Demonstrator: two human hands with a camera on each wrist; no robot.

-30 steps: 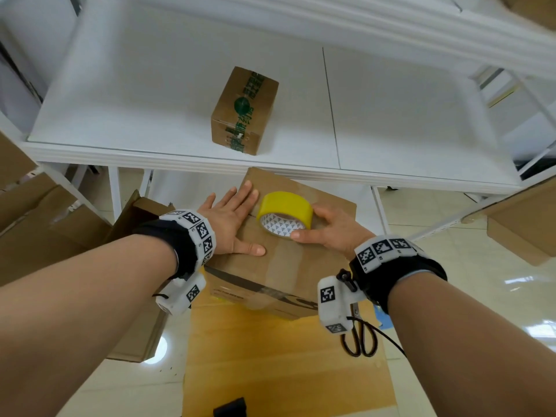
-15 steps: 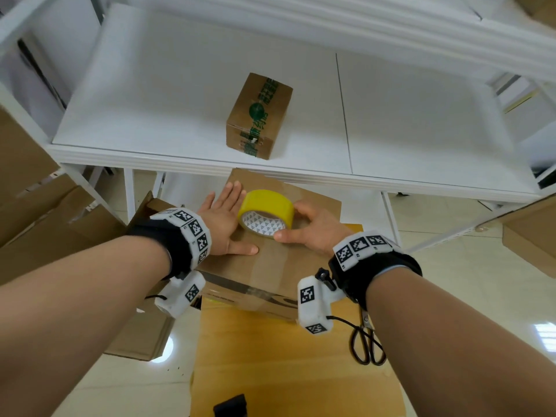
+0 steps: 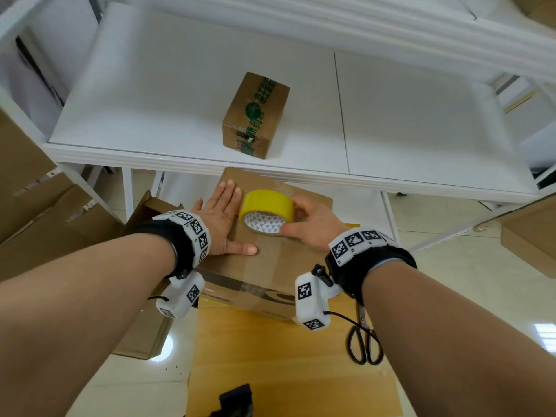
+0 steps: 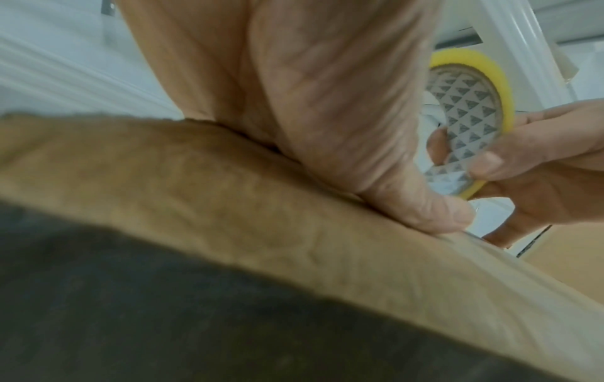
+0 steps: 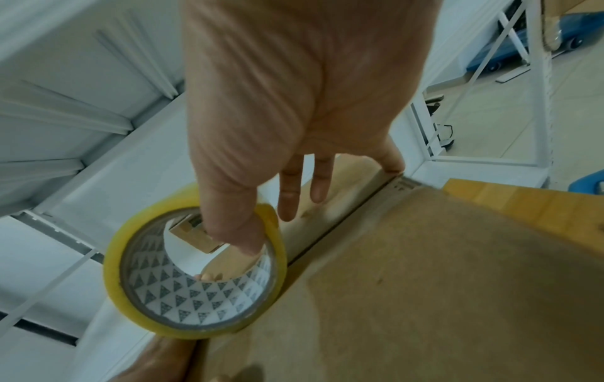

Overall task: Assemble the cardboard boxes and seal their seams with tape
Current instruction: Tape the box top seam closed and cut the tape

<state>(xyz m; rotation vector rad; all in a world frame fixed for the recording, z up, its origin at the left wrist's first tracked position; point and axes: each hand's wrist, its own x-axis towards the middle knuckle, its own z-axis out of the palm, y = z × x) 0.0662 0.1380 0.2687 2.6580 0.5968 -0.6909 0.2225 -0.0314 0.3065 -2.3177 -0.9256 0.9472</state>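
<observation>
From the head cam you get the whole layout: a cardboard box [image 3: 270, 260] sits on the wooden table [image 3: 285, 371] with its far end tucked under a white shelf [image 3: 180, 115], and the left hand [image 3: 221, 219] lies flat on the box top, fingers straight and close together, thumb stuck out toward the clear tape strip running down the middle seam. The right hand [image 3: 310, 224] holds the yellow tape roll [image 3: 266, 210] standing on that seam, thumb hooked into the core. The right wrist cam shows what the head cam can't: the thumb really is inside the patterned core, the other fingers reach loosely over the far flap, and you can see the gap between the two flaps. The left wrist cam is mostly blurry palm pressed on cardboard. Only the head cam catches the small taped box [image 3: 254, 115] up on the shelf and the scissors [image 3: 364, 341] on the table by the right forearm.
</observation>
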